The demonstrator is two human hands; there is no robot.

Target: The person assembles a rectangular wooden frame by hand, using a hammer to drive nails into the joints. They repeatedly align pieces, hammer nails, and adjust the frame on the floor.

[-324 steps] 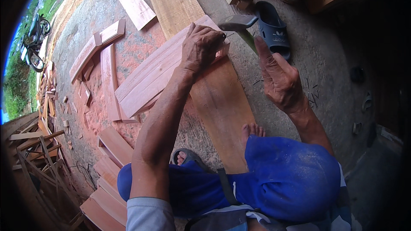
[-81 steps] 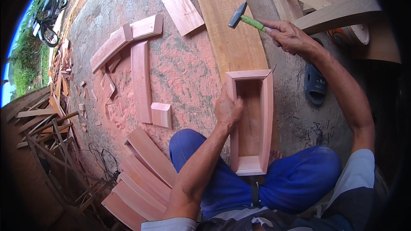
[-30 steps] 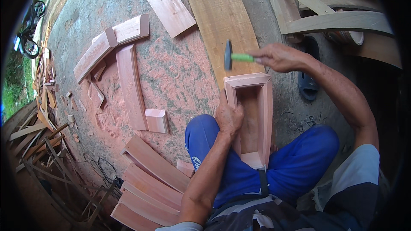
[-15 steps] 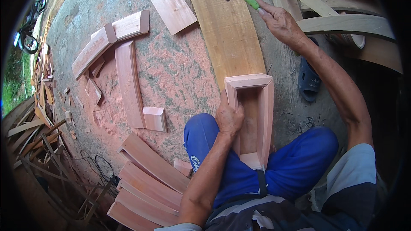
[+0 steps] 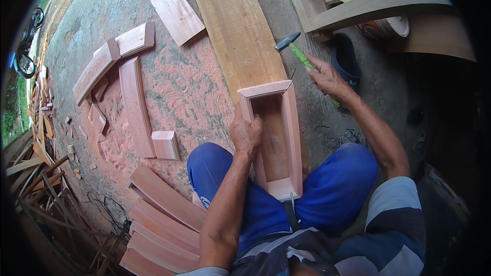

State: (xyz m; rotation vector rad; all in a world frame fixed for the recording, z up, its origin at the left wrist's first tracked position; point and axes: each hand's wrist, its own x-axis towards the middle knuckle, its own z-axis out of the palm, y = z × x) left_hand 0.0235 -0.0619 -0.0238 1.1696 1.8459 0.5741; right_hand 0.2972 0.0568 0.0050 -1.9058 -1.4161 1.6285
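A rectangular wooden frame (image 5: 294, 138) of pale pink wood stands between my knees, its far end resting on a long brown plank (image 5: 238, 30). My left hand (image 5: 246, 132) is wrapped around the frame's left side, thumb over the inner edge. A nail stands at the far right corner of the frame. Off to the right, my right hand (image 5: 327, 79) grips a hammer (image 5: 302, 55) by its green handle. The dark hammer head is in the air, apart from the frame.
Moulded wooden pieces (image 5: 137, 107) lie on the sawdust-covered floor at the left, with a loose board (image 5: 174, 7) beyond. Several curved boards (image 5: 163, 225) fan out by my left arm. Loose nails (image 5: 350, 135) and a dark clog (image 5: 346, 61) are at the right, near curved frames (image 5: 378, 5).
My right hand has lowered the hammer toward the frame's far right corner. The whole view has shifted, so the floor and frame appear farther left. My left hand keeps its hold.
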